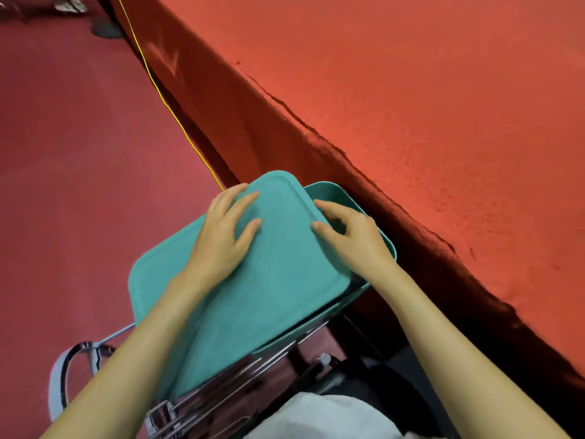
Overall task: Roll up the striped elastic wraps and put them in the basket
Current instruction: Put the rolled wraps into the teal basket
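Basket (340,190) of teal plastic stands low in the view, toward 6 o'clock, on a metal rack (221,384). A teal lid (278,280) lies askew over it, so the rim shows only at 2 o'clock and the inside is hidden. The left hand (221,236) lies flat on the lid at 10 o'clock, fingers straight and spread. The right hand (354,236) grips the lid's edge at 2 o'clock with curled fingers. A red-covered table (443,106) fills 12 to 4 o'clock. Red floor (79,153) fills 7 to 11 o'clock, and a yellow cord (177,120) runs between them.
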The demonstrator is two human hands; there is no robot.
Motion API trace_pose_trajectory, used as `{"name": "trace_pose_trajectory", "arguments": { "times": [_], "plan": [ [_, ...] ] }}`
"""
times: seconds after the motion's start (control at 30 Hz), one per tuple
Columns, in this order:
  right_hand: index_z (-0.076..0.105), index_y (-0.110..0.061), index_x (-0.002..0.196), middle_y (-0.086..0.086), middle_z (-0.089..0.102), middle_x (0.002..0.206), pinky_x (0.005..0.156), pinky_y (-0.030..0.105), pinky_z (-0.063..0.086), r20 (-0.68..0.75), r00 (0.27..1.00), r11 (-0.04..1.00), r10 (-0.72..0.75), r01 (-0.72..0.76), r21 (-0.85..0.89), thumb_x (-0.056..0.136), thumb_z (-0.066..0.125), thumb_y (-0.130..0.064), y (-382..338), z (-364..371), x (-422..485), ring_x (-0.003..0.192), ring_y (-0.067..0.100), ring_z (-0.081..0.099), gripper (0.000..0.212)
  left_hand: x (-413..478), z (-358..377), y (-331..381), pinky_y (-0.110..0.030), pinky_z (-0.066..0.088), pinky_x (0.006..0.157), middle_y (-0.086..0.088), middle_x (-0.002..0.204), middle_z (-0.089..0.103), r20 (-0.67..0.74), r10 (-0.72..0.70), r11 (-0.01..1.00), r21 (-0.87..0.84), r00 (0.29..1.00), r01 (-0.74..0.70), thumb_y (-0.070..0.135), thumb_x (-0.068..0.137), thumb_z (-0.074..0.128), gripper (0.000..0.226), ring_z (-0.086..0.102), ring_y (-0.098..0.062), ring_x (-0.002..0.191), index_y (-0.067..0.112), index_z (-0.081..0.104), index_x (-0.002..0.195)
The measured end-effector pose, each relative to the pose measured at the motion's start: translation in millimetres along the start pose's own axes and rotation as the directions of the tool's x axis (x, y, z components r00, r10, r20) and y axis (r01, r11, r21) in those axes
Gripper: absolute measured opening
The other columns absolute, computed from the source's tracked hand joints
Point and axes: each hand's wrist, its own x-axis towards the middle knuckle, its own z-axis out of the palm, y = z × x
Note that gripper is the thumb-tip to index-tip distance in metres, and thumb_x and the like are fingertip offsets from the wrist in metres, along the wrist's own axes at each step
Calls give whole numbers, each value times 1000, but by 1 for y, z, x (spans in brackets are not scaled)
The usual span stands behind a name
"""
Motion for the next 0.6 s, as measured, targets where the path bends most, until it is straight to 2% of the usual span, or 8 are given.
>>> {"name": "trace_pose_trajectory", "arguments": {
  "times": [0.07, 0.2, 0.3, 0.43, 0.53, 0.6],
  "plan": [
    [61, -24, 128, -17, 59, 107, 77, -3, 29, -15, 999, 999, 32, -32, -18, 91, 63, -18, 14, -12, 6, 95, -12, 47, 38, -3, 3, 0, -29, 21, 111, -12, 140, 44, 8, -60, 998, 34, 998, 60, 23, 90, 58, 44, 36, -27, 131, 9, 52, 131],
    [59, -23, 130, -9, 63, 120, 87, 12, 32, -51, 994, 994, 98, -100, -39, 92, 61, -19, 41, -31, 16, 109, 0, 51, 38, -17, 6, -5, -41, 21, 113, -13, 139, 43, -38, -281, 947, 153, 959, 284, 20, 89, 62, 44, 31, -31, 133, 8, 53, 130],
    [57, -21, 132, -4, 61, 126, 91, 16, 32, -72, 985, 985, 158, -162, -62, 93, 59, -20, 58, -40, 22, 115, 6, 52, 39, -28, 6, -13, -51, 20, 112, -13, 136, 45, -44, -360, 896, 264, 932, 358, 26, 89, 60, 44, 32, -32, 132, 10, 54, 129],
    [55, -23, 133, 4, 61, 127, 92, 21, 33, -84, 980, 979, 178, -185, -82, 94, 57, -20, 71, -40, 30, 120, 18, 53, 39, -37, 3, -18, -54, 21, 110, -8, 135, 48, -57, -455, 815, 376, 889, 441, 36, 91, 54, 45, 38, -31, 128, 14, 52, 130],
    [53, -23, 134, 4, 61, 126, 89, 20, 31, -106, 982, 981, 159, -170, -98, 96, 54, -19, 73, -34, 31, 120, 19, 52, 39, -41, -2, -20, -50, 36, 99, -3, 137, 46, -59, -511, 813, 292, 858, 504, 40, 92, 51, 46, 40, -31, 124, 17, 48, 133],
    [52, -22, 135, 6, 60, 127, 91, 22, 32, -116, 981, 979, 158, -171, -110, 97, 52, -19, 75, -30, 32, 122, 21, 51, 39, -45, 0, -22, -47, 37, 97, 0, 139, 42, -60, -531, 828, 175, 845, 533, 38, 92, 53, 45, 37, -28, 127, 19, 47, 133]
  ]
}}
